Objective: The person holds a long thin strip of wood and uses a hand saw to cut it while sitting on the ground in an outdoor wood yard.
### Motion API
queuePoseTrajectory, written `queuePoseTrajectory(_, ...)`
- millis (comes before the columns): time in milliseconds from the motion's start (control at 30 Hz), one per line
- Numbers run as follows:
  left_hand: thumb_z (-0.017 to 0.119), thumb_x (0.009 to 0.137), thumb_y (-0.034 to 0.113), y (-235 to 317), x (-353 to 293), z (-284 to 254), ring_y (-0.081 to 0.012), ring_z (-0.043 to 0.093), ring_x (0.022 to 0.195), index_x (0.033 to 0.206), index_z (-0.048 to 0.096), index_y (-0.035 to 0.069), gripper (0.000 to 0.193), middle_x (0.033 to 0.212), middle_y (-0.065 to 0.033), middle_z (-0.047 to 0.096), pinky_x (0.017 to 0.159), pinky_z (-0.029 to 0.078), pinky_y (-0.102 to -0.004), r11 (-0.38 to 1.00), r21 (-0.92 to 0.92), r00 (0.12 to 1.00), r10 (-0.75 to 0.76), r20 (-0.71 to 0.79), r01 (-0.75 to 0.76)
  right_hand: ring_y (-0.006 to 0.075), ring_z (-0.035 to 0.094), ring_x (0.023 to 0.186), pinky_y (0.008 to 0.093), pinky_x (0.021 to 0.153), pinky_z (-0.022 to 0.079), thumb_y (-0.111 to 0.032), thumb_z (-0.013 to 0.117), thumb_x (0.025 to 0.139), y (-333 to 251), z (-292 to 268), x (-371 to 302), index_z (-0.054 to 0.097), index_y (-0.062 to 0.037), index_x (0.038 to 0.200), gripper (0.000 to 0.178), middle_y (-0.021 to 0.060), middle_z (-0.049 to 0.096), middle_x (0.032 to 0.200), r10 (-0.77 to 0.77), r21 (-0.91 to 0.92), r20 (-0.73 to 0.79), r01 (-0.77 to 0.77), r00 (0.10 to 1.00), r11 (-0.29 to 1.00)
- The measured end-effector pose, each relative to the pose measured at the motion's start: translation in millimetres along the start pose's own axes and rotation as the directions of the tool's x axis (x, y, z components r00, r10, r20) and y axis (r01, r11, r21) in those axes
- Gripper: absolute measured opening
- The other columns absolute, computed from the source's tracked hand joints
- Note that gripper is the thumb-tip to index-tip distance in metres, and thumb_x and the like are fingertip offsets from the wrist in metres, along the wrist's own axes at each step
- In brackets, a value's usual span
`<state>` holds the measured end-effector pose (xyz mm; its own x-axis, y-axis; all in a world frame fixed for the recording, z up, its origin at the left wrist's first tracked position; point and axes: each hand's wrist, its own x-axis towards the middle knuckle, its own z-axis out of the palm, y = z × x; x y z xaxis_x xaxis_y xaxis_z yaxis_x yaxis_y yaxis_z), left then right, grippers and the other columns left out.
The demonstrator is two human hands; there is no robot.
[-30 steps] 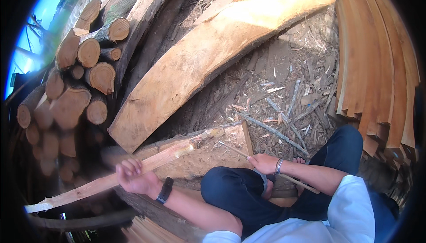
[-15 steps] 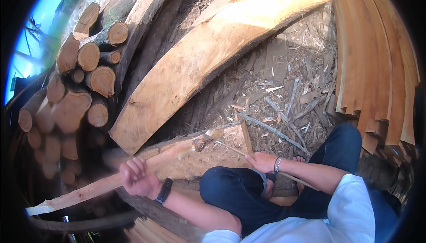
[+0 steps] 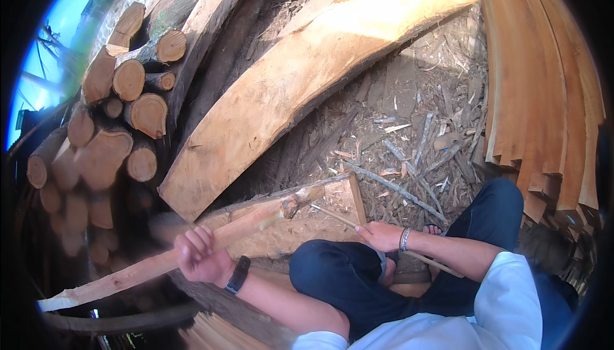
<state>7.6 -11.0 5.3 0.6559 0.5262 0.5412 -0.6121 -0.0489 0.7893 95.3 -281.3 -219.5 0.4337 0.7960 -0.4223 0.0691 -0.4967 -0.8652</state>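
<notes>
A peeled wooden pole (image 3: 131, 275) runs from the lower left up to the middle, its far end knotty and rough. My left hand (image 3: 201, 254), with a dark band at the wrist, is closed around the pole near its middle. In my right hand (image 3: 382, 236), which wears a bracelet, is a thin-handled knife (image 3: 336, 216); its slender wooden handle runs back under my forearm. The knife's front end lies just right of the knotty end, and its blade is hard to make out. Below the pole's far end lies a thick wood block (image 3: 332, 199).
A large curved slab (image 3: 268, 107) crosses the ground ahead. Stacked logs (image 3: 147, 116) stand at the left, and a pile of sawn boards (image 3: 531, 81) at the right. Sticks (image 3: 400, 190) and wood chips litter the ground between. My bent knees (image 3: 326, 263) are close below the block.
The knife's thin dark blade, seen reaching to the pole's knotty end before, no longer shows clearly. Both hands have stayed nearly in place, still gripping the pole and the knife.
</notes>
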Motion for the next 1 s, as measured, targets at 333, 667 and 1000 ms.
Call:
queuePoseTrajectory(333,0.052,0.084,0.020,0.1,-3.7,-2.0,-0.0105,0.025,0.047,0.060,0.031,0.016,0.032,0.050,0.0015,0.028,0.051,0.022,-0.0280,1.000,0.018,1.000,-0.004,-0.008,0.005,0.0414,0.068,0.076,0.0512,0.078,0.053,-0.044,0.025,0.102,7.7,0.2,4.6,0.064,0.0070,0.082,0.067,0.0276,0.064,0.071,0.097,-0.024,0.076,-0.095,0.992,0.995)
queuePoseTrajectory(667,0.052,0.083,0.020,0.7,-4.7,-4.5,-0.0106,0.025,0.047,0.059,0.031,0.016,0.032,0.050,0.0015,0.028,0.051,0.022,-0.0279,1.000,-0.006,1.000,-0.008,0.020,0.008,0.0381,0.067,0.063,0.0485,0.066,0.055,-0.044,0.025,0.102,18.8,16.1,3.7,0.062,0.0065,0.074,0.069,0.0243,0.062,0.061,-0.018,-0.046,-0.042,0.016,0.999,0.999)
queuePoseTrajectory(1000,0.052,0.082,0.019,1.8,-5.8,0.5,-0.0105,0.024,0.046,0.059,0.030,0.016,0.032,0.049,0.0017,0.028,0.052,0.022,-0.0285,1.000,-0.015,1.000,-0.014,0.018,0.014,0.0368,0.066,0.058,0.0468,0.062,0.055,-0.046,0.026,0.102,17.0,10.0,9.1,0.061,0.0085,0.070,0.072,0.0237,0.060,0.059,0.041,0.005,0.051,-0.041,0.998,0.999)
